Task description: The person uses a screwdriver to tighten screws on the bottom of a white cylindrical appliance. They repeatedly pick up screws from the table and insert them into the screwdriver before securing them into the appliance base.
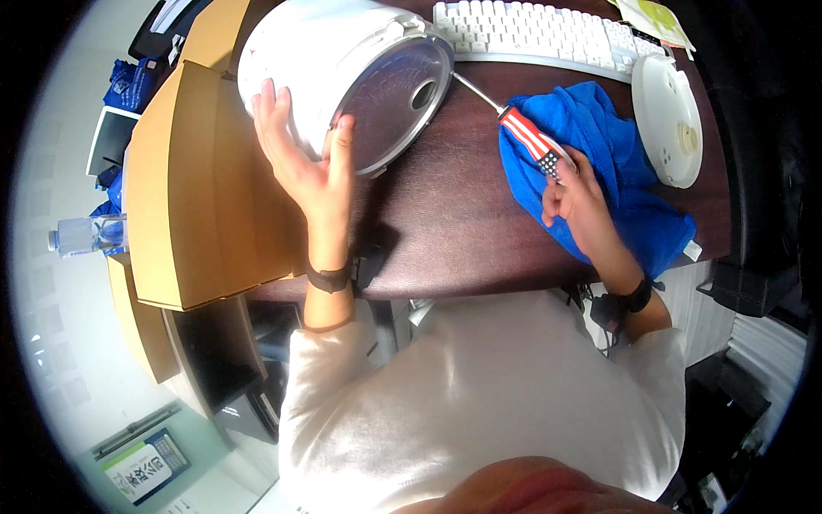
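Observation:
A white cylindrical appliance housing [300,64] lies tilted on its side, its grey round end [390,111] turned toward the right. That end has a round hole and a raised rim. My left hand [304,163] holds the housing's near side, fingers stretched along the white wall and thumb at the rim. In my right hand [578,193] is a screwdriver [535,141] with a red-and-white striped, star-patterned handle. Its shaft points up and left, and the tip is at the rim's right edge; whether it touches I cannot tell. Beneath that hand lies a crumpled blue cloth [608,128].
A white round cover [672,124] with a beige hub stands right of the cloth. Behind is a white keyboard [535,34]. An open cardboard box [210,188] borders the dark wooden table [454,231] on the left, beside a clear bottle [90,234].

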`<state>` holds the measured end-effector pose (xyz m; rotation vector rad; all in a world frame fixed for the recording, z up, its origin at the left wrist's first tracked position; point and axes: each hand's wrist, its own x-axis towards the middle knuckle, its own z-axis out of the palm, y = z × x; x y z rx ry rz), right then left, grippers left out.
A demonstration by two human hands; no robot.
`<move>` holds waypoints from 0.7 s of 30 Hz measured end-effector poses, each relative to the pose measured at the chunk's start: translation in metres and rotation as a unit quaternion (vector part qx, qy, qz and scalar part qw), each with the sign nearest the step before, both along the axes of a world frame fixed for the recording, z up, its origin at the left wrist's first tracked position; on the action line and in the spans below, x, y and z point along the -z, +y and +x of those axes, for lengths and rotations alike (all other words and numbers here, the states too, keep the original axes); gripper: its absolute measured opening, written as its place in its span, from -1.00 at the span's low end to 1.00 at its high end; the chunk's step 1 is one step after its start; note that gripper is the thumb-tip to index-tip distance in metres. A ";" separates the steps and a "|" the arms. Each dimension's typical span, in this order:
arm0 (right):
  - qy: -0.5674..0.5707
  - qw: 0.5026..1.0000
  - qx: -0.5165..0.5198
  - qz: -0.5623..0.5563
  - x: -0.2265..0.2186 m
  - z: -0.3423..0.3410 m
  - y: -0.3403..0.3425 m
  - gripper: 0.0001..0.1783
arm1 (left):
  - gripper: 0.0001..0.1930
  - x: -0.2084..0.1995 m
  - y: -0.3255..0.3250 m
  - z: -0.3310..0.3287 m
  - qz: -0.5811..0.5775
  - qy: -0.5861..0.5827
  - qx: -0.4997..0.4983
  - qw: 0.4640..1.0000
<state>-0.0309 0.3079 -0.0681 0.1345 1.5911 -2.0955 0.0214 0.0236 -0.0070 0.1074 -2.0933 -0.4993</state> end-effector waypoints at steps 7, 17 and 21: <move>-0.083 0.987 -0.079 -0.113 0.002 -0.009 0.013 -0.56 | -0.39 -0.002 0.000 0.002 -0.007 -0.004 -0.005 1.000; -0.041 0.994 -0.091 -0.033 0.007 -0.007 0.011 -0.53 | -0.41 -0.002 0.002 0.002 0.012 -0.004 0.002 1.000; 0.072 0.997 -0.011 0.040 0.000 0.007 -0.004 -0.57 | -0.42 -0.001 0.003 0.001 -0.001 -0.003 0.005 1.000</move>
